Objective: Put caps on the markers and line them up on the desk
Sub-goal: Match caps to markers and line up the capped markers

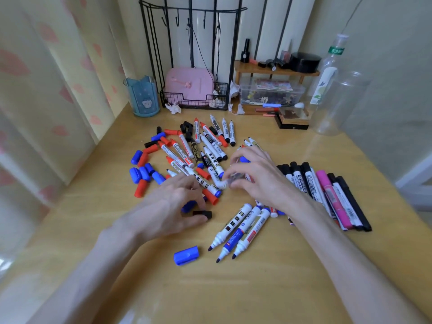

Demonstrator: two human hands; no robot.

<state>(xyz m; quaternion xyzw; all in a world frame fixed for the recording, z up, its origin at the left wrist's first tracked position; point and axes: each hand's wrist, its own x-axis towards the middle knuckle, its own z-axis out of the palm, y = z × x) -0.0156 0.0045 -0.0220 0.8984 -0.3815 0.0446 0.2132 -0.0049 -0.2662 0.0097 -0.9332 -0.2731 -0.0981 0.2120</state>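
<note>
Head, left grip (173, 206): thumb and curled fingers bracket black cap (202, 214) on surface (257, 288); pinch unclear.
Head, right grip (254, 176): fingers curled round blurred marker (225, 183), long axis left-right.
Relation: cap sits just near-left of marker's free end; left grip nearer.

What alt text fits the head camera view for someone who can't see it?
Left hand pinches a black cap, right hand holds a blurred marker, over a desk strewn with uncapped markers and loose caps. Capped markers lie lined up at right.
</note>
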